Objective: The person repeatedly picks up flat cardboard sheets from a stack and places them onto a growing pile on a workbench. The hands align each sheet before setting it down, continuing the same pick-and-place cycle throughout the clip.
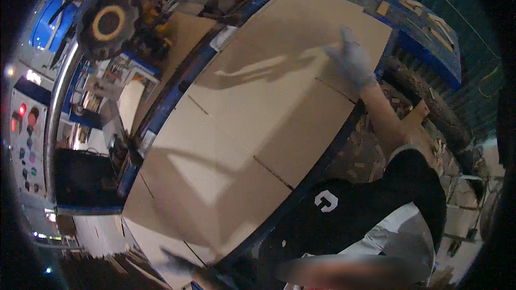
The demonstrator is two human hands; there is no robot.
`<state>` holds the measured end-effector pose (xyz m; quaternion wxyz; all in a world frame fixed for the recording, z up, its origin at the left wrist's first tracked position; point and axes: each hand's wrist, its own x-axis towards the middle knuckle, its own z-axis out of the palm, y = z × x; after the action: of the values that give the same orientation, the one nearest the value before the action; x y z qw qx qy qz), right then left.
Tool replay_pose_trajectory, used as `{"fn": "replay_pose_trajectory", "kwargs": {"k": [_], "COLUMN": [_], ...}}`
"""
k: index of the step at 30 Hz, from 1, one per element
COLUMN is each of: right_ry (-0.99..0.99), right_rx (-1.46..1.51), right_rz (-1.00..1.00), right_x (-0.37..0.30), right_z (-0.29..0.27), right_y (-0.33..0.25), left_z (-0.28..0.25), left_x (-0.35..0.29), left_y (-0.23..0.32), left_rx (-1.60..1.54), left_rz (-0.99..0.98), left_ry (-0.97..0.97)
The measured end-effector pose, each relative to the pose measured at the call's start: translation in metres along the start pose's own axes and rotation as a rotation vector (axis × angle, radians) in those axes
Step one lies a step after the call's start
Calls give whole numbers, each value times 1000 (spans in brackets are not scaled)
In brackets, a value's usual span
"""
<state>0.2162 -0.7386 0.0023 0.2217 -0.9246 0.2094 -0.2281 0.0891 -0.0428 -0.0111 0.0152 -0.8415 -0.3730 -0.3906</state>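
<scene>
A large brown cardboard sheet (226, 123), a flat box blank with several dark slits along its long edges, lies slanted across the blue machine bed. My right hand (353, 64), in a light grey glove, is at its far right end. The fingers are stretched out and the thumb stands apart; the hand rests on or just over the board. At the near left end of the sheet is my left hand (180, 266), gloved and in shadow. Its fingers look extended over the board near the edge, though they are dim and partly blurred. Neither hand grips anything visible.
Left of the board are a dark round knobbed wheel (109, 24), a metal rail and a control panel (27, 139) with lit red buttons. A blue table (371, 5) at the back right carries cardboard scraps. More offcuts (357, 156) litter the floor to the right.
</scene>
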Motion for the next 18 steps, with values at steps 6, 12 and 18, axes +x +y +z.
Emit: {"fn": "replay_pose_trajectory", "kwargs": {"k": [6,12,18], "right_ry": [44,-67,353], "right_rx": [-370,-475,399], "right_rz": [217,305,-85], "right_x": [-24,-3,7], "right_z": [-14,-3,-4], "right_y": [49,32,59], "left_z": [-18,-40,-96], "left_x": [-43,-22,12], "left_y": [-90,-102,-87], "left_rx": [-157,-766,-1254], "left_rz": [-517,-771,-961], "left_ry": [-322,-339,-160]}}
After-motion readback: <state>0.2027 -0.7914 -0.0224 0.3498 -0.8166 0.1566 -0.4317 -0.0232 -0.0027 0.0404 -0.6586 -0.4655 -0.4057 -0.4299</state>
